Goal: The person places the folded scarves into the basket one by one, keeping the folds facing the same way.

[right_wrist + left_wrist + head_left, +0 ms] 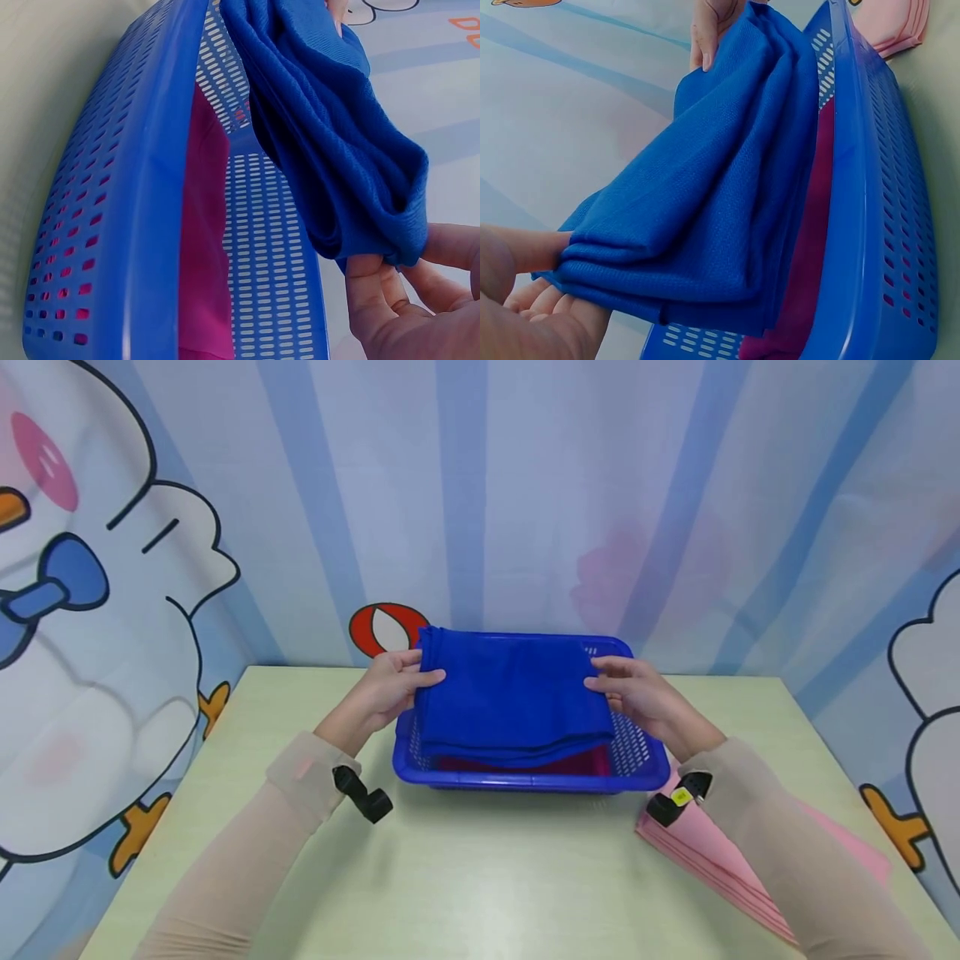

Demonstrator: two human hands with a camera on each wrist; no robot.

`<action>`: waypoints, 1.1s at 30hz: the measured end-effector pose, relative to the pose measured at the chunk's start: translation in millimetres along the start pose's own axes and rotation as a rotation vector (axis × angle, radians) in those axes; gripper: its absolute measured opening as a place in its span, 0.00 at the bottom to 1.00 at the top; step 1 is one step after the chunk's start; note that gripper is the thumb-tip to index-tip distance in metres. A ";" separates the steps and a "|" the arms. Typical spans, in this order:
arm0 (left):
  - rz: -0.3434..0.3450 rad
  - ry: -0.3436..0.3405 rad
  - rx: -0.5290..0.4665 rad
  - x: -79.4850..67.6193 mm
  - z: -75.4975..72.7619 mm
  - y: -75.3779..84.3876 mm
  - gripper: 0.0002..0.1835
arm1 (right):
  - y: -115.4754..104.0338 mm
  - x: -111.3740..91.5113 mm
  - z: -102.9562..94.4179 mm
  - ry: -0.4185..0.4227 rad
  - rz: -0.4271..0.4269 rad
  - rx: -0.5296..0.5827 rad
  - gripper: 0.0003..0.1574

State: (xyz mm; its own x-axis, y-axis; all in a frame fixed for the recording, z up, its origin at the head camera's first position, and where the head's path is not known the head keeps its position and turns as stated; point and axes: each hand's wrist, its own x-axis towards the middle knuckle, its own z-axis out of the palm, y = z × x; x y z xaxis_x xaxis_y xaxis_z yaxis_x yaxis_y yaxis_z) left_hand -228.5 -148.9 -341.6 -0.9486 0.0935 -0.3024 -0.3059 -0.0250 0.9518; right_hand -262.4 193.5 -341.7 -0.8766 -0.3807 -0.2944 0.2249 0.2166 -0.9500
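Nearest: beige fabric sleeves (240, 852), cut off at the lower corners of the head frame. Yellow label (681, 796) on black right-wrist camera (665, 811), marking too small to read. Magenta fabric (585, 764), centre, mostly hidden below folded blue cloth (513, 697); folded pink cloth (705, 839), lower right, partly behind sleeve. Blue cloth at centre, over perforated blue plastic basket (525, 782). Left hand (386, 689) and right hand (637, 693) reach inward, each pinching one side edge between thumb and fingers.

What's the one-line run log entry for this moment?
left hand: grips folded blue cloth | right hand: grips its opposite end | cloth position: over blue basket | inside basket: magenta cloth
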 end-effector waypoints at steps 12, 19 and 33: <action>0.000 -0.019 0.010 1.6 -0.7 -2.9 0.30 | 2.5 6.5 1.3 -0.010 0.010 -0.015 0.38; -0.006 -0.017 0.017 4.6 0.5 -2.2 0.31 | 1.5 6.8 -0.3 -0.016 0.008 -0.029 0.38; -0.040 -0.001 0.040 11.0 4.7 -10.8 0.37 | 8.0 7.4 -3.6 -0.020 0.011 -0.067 0.39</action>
State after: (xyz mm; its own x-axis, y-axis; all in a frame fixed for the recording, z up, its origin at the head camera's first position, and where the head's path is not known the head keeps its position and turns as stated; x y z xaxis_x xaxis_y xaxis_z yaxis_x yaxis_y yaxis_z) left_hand -235.3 -142.9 -355.0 -0.9357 0.0943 -0.3398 -0.3396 0.0187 0.9404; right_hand -268.6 195.6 -351.1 -0.8654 -0.3954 -0.3077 0.2054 0.2801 -0.9377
